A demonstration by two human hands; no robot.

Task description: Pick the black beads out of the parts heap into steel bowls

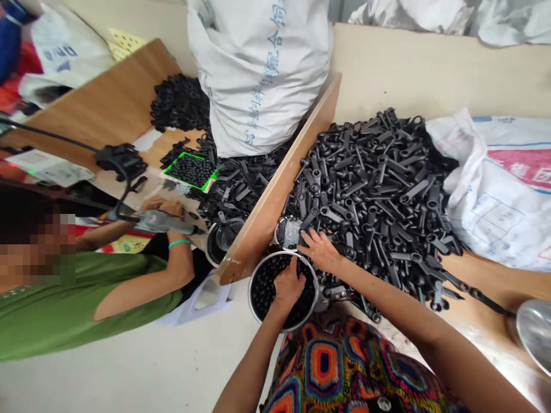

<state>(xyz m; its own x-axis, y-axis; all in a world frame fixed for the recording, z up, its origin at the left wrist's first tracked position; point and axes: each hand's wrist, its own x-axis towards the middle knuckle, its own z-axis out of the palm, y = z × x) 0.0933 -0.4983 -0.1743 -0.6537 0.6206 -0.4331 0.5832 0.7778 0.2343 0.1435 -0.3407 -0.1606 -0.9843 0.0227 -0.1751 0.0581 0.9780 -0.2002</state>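
My left hand [289, 282] is over a round metal pot [253, 304] filled with small black balls [263, 284]. Its index finger points toward the pot's far rim, and the thumb stands apart. Past that rim sits a small white container [279, 238] of tiny shiny metal pieces [293, 233]. My right hand [322, 251], fingers spread, has its fingertips at the container's right edge, beside a big heap of black plastic handles [370, 189]. No object shows clearly in either hand; the undersides of the fingers are hidden.
A wooden divider [284, 183] stands left of the pot. Beyond it a co-worker in a green top [129, 287] handles a power screwdriver [161, 222] near a green-edged tray [189, 170]. White sacks [267, 74] stand behind; a metal bowl [536, 332] is at far right.
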